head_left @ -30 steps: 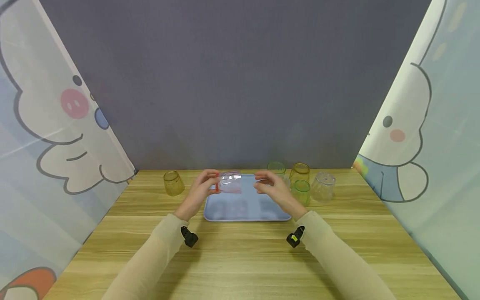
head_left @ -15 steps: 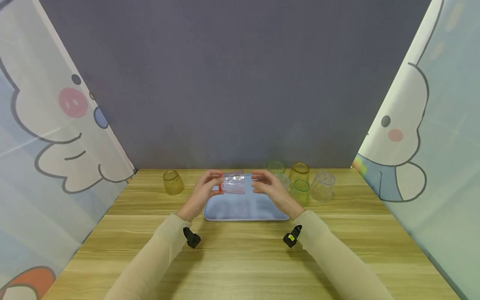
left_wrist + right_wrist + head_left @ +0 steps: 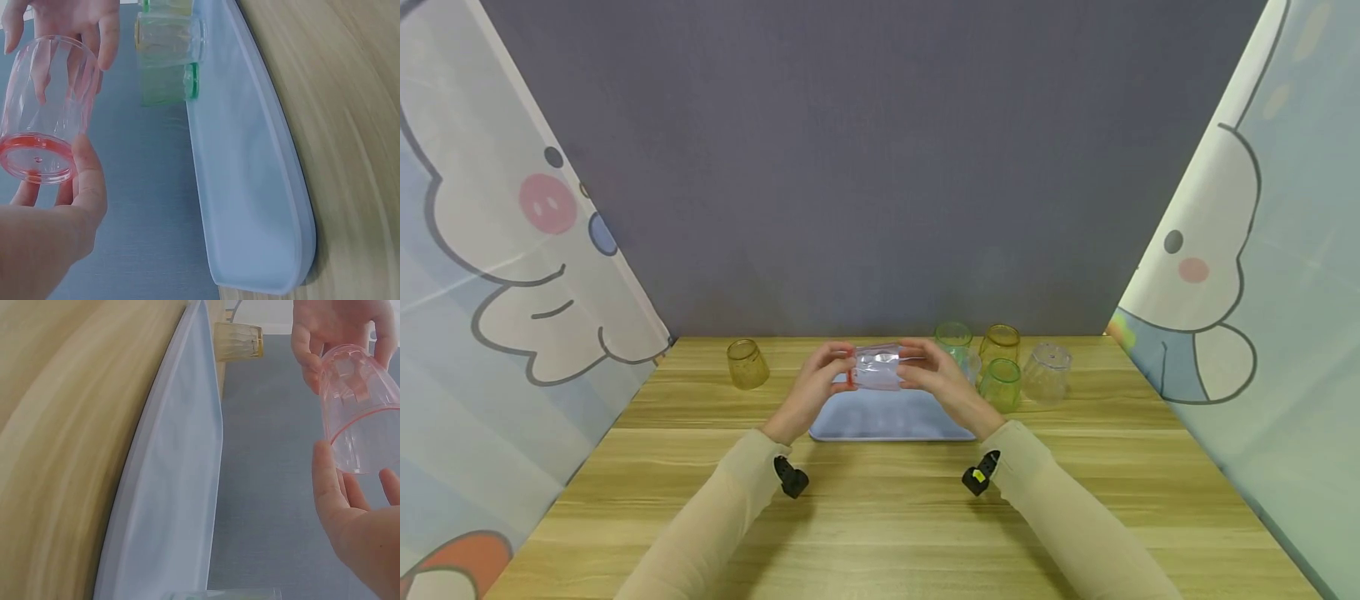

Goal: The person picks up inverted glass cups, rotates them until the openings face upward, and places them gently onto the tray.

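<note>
Shifted toward mid-frame: pink cup (image 3: 877, 367), pinched by your left hand (image 3: 817, 377) | right hand (image 3: 937, 377) opposite, grip unclear | lifted, not set down

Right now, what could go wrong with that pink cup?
The pink cup is held sideways between the left grip and right grip, so it might slip and hit the blue tray below. In the head view, the right grip looks close to the front green cup, so swinging outward could knock it over.
</note>
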`<state>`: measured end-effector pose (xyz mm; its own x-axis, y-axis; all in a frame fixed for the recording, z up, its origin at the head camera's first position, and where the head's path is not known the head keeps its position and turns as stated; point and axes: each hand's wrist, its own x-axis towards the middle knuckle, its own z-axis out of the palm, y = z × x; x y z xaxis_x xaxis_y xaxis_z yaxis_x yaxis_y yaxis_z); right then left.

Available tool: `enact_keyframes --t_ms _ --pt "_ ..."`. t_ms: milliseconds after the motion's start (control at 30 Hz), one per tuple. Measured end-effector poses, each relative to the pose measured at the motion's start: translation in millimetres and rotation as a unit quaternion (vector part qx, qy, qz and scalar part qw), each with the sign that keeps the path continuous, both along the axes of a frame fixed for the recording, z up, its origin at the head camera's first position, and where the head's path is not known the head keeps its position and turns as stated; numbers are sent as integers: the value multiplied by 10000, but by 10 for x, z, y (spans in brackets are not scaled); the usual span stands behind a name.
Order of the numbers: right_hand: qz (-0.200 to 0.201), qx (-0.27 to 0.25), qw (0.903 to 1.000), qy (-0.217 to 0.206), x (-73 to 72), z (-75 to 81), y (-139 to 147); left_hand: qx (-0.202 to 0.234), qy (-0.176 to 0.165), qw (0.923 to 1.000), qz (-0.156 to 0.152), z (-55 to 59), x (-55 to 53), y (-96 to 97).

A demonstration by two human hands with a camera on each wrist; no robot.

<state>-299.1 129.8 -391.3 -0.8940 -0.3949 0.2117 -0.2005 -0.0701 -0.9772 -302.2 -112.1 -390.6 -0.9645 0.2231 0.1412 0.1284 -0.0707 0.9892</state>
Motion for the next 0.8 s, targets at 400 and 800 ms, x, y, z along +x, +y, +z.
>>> enact_keyframes --t_ms 400,800 --pt "-126 -13 9998 -160 0 -5 2 -130 -59 9998 -140 22 24 39" --pt "-153 4 9998 -113 -19 24 23 -786 214 9964 -221 68 -9 -16"
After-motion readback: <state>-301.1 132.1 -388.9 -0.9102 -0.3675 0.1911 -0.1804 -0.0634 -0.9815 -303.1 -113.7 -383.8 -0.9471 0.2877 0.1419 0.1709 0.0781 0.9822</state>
